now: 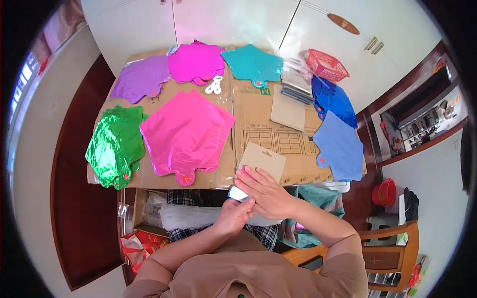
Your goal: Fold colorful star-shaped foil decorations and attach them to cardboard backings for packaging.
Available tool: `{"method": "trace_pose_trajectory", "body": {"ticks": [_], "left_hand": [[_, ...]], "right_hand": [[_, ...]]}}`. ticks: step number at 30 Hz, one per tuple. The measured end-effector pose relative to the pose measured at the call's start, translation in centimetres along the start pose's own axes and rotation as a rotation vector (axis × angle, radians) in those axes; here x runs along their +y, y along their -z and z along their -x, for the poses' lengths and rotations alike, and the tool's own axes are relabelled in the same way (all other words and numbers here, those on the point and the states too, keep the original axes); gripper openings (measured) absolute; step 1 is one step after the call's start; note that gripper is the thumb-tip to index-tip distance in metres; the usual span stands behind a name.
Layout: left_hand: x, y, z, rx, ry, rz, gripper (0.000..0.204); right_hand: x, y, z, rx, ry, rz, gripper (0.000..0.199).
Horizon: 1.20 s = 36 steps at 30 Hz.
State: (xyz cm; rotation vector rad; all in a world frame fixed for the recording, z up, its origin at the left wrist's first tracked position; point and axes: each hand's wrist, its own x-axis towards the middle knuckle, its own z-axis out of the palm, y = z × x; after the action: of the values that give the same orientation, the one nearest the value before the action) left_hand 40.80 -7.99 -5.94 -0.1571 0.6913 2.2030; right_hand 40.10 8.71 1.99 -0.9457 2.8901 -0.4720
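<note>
Card (264,157): right hand (267,194) flat, fingers extended, over its near end; left hand (235,214) below it, pinching shiny piece (237,193); pink foil (188,133) left.

Foils (191,134) gleam pink, green, purple, teal and blue; card (268,161) beige, basket (326,65) red, cloth (181,197) dark plaid.

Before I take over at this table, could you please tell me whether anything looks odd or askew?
Nothing looks spilled. The green foil piece looks heavily crumpled, creased across its surface, unlike the smoother light blue one. The beige card partly under the right hand also sits askew to the cardboard.
</note>
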Motion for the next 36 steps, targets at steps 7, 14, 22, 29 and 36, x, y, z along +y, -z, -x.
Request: {"method": "trace_pose_trajectory", "body": {"ticks": [7, 14, 22, 29, 36], "left_hand": [[0.5, -2.6, 0.3, 0.142, -0.028, -0.048, 0.021], [1.2, -2.5, 0.3, 0.087, 0.005, -0.123, 0.026], [2.0, -2.2, 0.5, 0.035, 0.042, -0.115, 0.015], [2.5, -2.3, 0.4, 0.082, 0.068, -0.115, 0.019], [3.0, -2.2, 0.5, 0.091, 0.105, -0.103, 0.024]], "right_hand": [[1.5, 2.6, 0.0, -0.125, 0.023, -0.552, 0.084], [10.0, 9.3, -2.6, 0.226, -0.635, -0.809, 0.026], [25.5, 15.4, -2.9, 0.587, -0.932, -0.238, 0.020], [35.1, 16.5, 0.3, 0.558, -0.957, 0.167, 0.019], [35.7, 15.9, -1.4, 0.502, -0.815, 0.085, 0.020]]}}
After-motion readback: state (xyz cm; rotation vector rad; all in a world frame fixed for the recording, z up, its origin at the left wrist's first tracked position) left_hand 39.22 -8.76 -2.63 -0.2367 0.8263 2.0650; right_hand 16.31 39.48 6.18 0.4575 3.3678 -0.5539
